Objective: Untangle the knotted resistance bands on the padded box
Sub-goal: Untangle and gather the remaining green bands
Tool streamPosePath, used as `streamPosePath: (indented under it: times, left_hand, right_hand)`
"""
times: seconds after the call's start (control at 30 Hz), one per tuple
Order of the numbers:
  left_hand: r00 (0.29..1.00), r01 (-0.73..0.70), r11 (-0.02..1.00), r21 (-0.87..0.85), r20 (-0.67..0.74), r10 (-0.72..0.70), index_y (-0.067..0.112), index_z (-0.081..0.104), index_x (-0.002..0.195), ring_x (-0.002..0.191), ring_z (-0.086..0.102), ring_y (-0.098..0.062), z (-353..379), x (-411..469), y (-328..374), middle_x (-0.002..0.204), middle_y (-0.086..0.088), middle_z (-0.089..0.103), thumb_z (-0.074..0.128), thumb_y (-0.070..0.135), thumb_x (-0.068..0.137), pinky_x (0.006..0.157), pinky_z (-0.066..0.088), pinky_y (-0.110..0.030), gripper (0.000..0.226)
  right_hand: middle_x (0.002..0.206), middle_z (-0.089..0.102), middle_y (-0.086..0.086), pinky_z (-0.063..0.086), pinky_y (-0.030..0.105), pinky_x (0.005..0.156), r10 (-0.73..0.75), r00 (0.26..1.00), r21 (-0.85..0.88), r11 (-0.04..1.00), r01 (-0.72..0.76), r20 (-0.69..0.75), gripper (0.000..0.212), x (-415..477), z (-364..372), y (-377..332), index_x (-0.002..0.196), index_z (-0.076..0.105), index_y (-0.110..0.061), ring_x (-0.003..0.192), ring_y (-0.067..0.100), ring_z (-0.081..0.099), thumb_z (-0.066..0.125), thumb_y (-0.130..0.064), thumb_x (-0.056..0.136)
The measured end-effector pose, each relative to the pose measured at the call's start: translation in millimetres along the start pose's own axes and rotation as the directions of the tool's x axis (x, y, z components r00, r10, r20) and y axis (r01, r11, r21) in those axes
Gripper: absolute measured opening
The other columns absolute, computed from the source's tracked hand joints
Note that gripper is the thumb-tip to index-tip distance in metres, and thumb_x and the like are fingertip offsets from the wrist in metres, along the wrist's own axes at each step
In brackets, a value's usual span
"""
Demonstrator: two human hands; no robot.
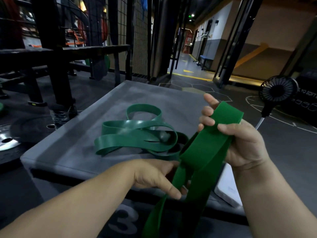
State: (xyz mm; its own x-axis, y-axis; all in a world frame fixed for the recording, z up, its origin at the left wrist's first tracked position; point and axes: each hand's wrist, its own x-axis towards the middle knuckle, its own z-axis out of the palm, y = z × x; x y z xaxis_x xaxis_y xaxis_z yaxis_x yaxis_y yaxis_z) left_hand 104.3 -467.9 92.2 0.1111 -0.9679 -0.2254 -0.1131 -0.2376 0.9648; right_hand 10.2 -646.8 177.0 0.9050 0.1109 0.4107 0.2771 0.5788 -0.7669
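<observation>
Right hand: the right hand (240,140) is closed on the upper end of a wide, dark green, flat rubber resistance band (202,155); the thumb is laid across its front and the fingers are curled round its far edge.
Left hand: the left hand (154,177) is held lower, at the near edge of the box, and a fold of the same wide band is pinched between its thumb and the fingers behind.
Wide band: it is held taut and slanted between the two hands, above the near right part of the box; below the left hand, two strands are left hanging down past the front of the box.
Narrow band: a narrower, glossy, teal-green rubber resistance band (137,134) is left lying in loose, overlapping loops on the middle of the box top. Its right end is met by the wide band; whether the two are knotted there cannot be told.
Padded box: the grey padded box (154,97) is seen from above; a large pale numeral 3 (126,219) is printed on its near side.
White object: a flat white object (228,186) is seen at the near right corner of the box, partly hidden by the right forearm.
Fan: a small black round fan (278,91) is stood on the floor to the right.
Weight plate: a dark weight plate (10,140) is laid on the floor to the left.
</observation>
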Motion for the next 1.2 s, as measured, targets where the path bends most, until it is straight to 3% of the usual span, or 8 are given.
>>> streamPosePath:
  times: [0.17, 0.33, 0.47, 0.63, 0.73, 0.8, 1.03, 1.2]
  left_hand:
    - [0.97, 0.14, 0.99, 0.032, -0.204, -0.13, 0.022, 0.058, 0.126, 0.116, 0.058, -0.015, -8, 9, -10, 0.127, 0.003, 0.063, 0.06, 0.021, 0.093, 0.107, 0.043, -0.037, 0.033]
    - [0.887, 0.174, 0.984, -0.043, -0.427, -0.176, 0.016, 0.043, 0.141, 0.123, 0.054, -0.03, -9, 6, -10, 0.139, -0.012, 0.053, 0.068, 0.069, 0.055, 0.106, 0.042, -0.047, 0.105]
    - [0.898, 0.046, 0.991, -0.126, -0.429, -0.096, 0.003, 0.047, 0.136, 0.104, 0.065, -0.016, -5, 5, 2, 0.126, -0.013, 0.062, 0.067, 0.035, 0.089, 0.095, 0.043, -0.027, 0.061]
    - [0.99, 0.096, 0.991, -0.094, -0.09, -0.105, 0.019, 0.048, 0.124, 0.103, 0.063, -0.012, 1, -18, 20, 0.112, 0.003, 0.065, 0.064, 0.005, 0.074, 0.087, 0.051, -0.031, 0.055]
    - [0.963, 0.232, 0.973, 0.022, -0.148, -0.226, -0.002, 0.056, 0.114, 0.107, 0.064, -0.032, 4, -21, 13, 0.108, -0.017, 0.068, 0.065, 0.001, 0.08, 0.092, 0.05, -0.04, 0.035]
    - [0.919, 0.304, 0.952, -0.03, -0.253, -0.301, 0.002, 0.06, 0.087, 0.087, 0.067, -0.025, 6, -27, 8, 0.078, -0.006, 0.07, 0.061, 0.002, 0.09, 0.085, 0.051, -0.034, 0.003]
    - [0.892, 0.18, 0.983, 0.044, -0.429, -0.144, 0.025, 0.058, 0.094, 0.069, 0.062, -0.001, 20, -28, 3, 0.074, 0.016, 0.066, 0.053, 0.023, 0.098, 0.063, 0.047, -0.017, 0.007]
    - [0.907, -0.022, 0.964, -0.265, -0.411, -0.092, 0.01, 0.053, 0.119, 0.069, 0.062, -0.009, 25, -29, 14, 0.082, 0.0, 0.065, 0.072, 0.01, 0.073, 0.063, 0.044, -0.023, 0.049]
  right_hand:
    - [0.082, 0.054, 0.0, 0.05, 0.049, 0.092, -0.088, 0.99, -0.021, 0.996, 0.087, -0.109, 0.083, -3, -3, -10, 0.144, 0.036, -0.012, 0.077, 0.019, 0.057, 0.071, -0.017, 0.069]
    - [0.075, 0.048, 0.003, 0.052, 0.052, 0.081, -0.105, 0.968, -0.039, 0.994, 0.099, -0.229, 0.085, -5, -2, -8, 0.147, 0.035, -0.03, 0.062, 0.019, 0.051, 0.069, -0.026, 0.069]
    - [0.073, 0.044, 0.003, 0.046, 0.032, 0.063, -0.182, 0.914, -0.163, 0.978, 0.131, -0.361, 0.082, -4, 0, -3, 0.147, 0.028, -0.028, 0.06, 0.016, 0.041, 0.056, -0.006, 0.073]
    - [0.069, 0.045, 0.001, 0.039, 0.027, 0.057, -0.298, 0.835, -0.166, 0.954, 0.249, -0.462, 0.08, -1, -1, -7, 0.145, 0.03, -0.02, 0.057, 0.013, 0.038, 0.043, 0.004, 0.07]
    - [0.069, 0.042, 0.001, 0.034, 0.026, 0.055, -0.324, 0.813, -0.093, 0.943, 0.32, -0.483, 0.066, -1, -3, -14, 0.141, 0.033, -0.014, 0.056, 0.013, 0.035, 0.038, 0.002, 0.077]
    - [0.069, 0.041, 0.001, 0.032, 0.027, 0.056, -0.314, 0.818, -0.049, 0.942, 0.333, -0.482, 0.063, -2, -4, -17, 0.139, 0.035, -0.012, 0.057, 0.014, 0.033, 0.038, -0.002, 0.077]
    - [0.063, 0.042, 0.001, 0.032, 0.027, 0.057, -0.29, 0.78, -0.165, 0.957, 0.238, -0.555, 0.057, -5, -3, -11, 0.145, 0.034, -0.018, 0.055, 0.015, 0.037, 0.032, -0.002, 0.09]
    - [0.061, 0.044, 0.001, 0.035, 0.028, 0.057, -0.274, 0.771, -0.301, 0.947, 0.113, -0.575, 0.059, -11, -5, -4, 0.139, 0.039, -0.023, 0.056, 0.017, 0.042, 0.044, -0.006, 0.082]
